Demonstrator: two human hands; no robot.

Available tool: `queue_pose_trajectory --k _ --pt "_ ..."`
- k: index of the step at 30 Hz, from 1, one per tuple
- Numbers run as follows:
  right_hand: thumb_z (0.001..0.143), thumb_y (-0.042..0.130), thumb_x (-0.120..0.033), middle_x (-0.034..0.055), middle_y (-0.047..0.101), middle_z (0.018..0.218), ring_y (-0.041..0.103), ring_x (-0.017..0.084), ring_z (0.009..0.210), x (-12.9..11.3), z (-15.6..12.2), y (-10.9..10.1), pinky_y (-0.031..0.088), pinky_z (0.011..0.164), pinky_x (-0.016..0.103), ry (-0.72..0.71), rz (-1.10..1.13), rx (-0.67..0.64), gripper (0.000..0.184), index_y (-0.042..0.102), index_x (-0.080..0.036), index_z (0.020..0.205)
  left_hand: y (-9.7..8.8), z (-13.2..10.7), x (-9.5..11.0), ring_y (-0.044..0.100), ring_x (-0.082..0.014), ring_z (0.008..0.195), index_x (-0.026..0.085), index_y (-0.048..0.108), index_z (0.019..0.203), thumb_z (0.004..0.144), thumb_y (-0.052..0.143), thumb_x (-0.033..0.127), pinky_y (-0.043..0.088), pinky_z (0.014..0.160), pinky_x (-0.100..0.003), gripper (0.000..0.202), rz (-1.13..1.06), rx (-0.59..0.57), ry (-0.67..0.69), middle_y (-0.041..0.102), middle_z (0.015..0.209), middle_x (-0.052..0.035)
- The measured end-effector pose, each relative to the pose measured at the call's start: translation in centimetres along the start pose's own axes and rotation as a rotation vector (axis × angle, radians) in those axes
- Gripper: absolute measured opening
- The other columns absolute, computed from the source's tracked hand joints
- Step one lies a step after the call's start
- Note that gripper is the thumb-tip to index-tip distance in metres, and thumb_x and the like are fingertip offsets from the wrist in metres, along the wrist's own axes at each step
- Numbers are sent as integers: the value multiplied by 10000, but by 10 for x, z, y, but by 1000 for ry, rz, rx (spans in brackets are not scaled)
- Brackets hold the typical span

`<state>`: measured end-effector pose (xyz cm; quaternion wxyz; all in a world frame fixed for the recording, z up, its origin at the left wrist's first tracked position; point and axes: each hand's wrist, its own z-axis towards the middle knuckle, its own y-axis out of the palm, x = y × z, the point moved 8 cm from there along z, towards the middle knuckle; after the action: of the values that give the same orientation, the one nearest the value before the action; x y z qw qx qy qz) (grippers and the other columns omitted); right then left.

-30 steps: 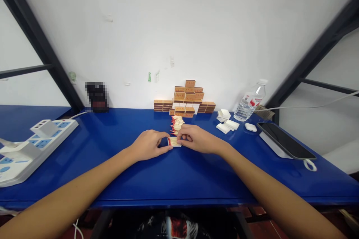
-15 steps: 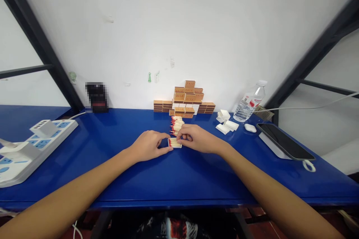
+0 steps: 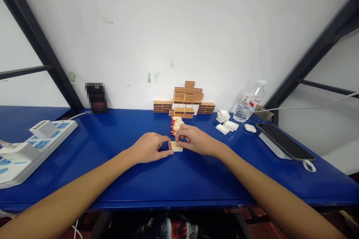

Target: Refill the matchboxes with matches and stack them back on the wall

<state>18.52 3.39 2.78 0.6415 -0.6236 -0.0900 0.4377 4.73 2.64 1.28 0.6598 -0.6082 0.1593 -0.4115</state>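
White card is meeting the thumb and forefinger of my left hand (image 3: 150,147), which are spanning the left end of a shallow tray (image 3: 178,151) lying on the glossy blue tabletop (image 3: 126,127) before me. My right hand (image 3: 196,140) is curling over the tray's right end, its thumb and forefinger close together; whether they are pinching anything I cannot tell. Inside the tray, matches (image 3: 174,147) are lying side by side, red heads to the left, pale wooden sticks running right. I am judging the tray to be very light and fairly stiff along its rim, yet easily crushed, its short ends probably offering the safest hold. I am taking each stick to be dry, light and brittle, best grasped by its bare length. Just beyond the tray, a loose pile (image 3: 176,125) of more matches is spreading, its heads facing mostly left. Farther off, printed brown matchboxes (image 3: 189,97) are standing in stepped tiers by the pale wall (image 3: 179,26). On the right, folded white pieces (image 3: 223,128) are resting near a clear plastic bottle (image 3: 248,102), a smooth, rounded case (image 3: 250,128) and a dark, flat phone (image 3: 284,141). On the left, a long white power strip (image 3: 64,129) is lying aslant.
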Motion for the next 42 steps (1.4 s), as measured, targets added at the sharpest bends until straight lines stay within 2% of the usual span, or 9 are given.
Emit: queue_pose_trajectory --k 4,8,15,19,27,35,39,42 --pt "943 680 -191 35 589 946 550 155 808 5 0 -4 406 709 263 -4 -23 51 13 691 -198 940 0 0 -3 584 -147 585 227 737 1175 941 645 536 346 583 -259 399 4 13 -25 631 642 22" --pt "960 652 -200 41 597 928 564 159 810 23 0 -11 407 719 264 43 -81 129 51 689 -187 926 -2 0 -6 582 -144 584 226 749 1132 938 637 542 359 591 -265 387 -1 43 -44 628 640 22" --pt "931 661 -156 42 593 934 570 155 811 47 1 -2 403 729 262 117 -132 74 49 700 -182 916 -2 0 -4 573 -141 574 226 757 1109 931 650 530 350 588 -261 368 0 29 -33 634 638 24" --pt "939 675 -189 38 589 938 567 155 816 47 2 -1 402 740 263 118 -142 82 11 677 -179 934 -3 0 -5 574 -143 579 227 753 1117 931 650 532 346 587 -262 372 -2 44 -41 633 637 26" --pt "976 625 -168 49 604 946 565 159 810 48 2 1 415 735 264 171 -137 20 74 643 -174 904 -1 0 -9 588 -149 598 232 747 1132 932 646 532 351 592 -268 375 -10 41 -60 635 649 26" --pt "1003 572 -176 73 615 984 576 178 826 50 -2 -11 440 756 287 188 -157 30 93 622 -173 925 -1 1 -17 588 -159 617 246 740 1156 924 648 536 321 589 -268 382 24 40 -133 649 677 21" --pt "1012 567 -195 65 609 974 573 175 811 42 -4 -17 437 744 288 163 -109 61 87 623 -179 949 -2 1 -19 585 -161 610 240 740 1151 925 644 523 309 586 -269 374 42 44 -163 645 672 18" --pt "1022 578 -243 57 612 963 572 175 822 30 -3 -14 431 730 282 111 -46 56 114 614 -184 932 -3 0 -18 579 -158 601 235 739 1150 925 645 520 311 585 -270 376 38 47 -160 638 663 23"
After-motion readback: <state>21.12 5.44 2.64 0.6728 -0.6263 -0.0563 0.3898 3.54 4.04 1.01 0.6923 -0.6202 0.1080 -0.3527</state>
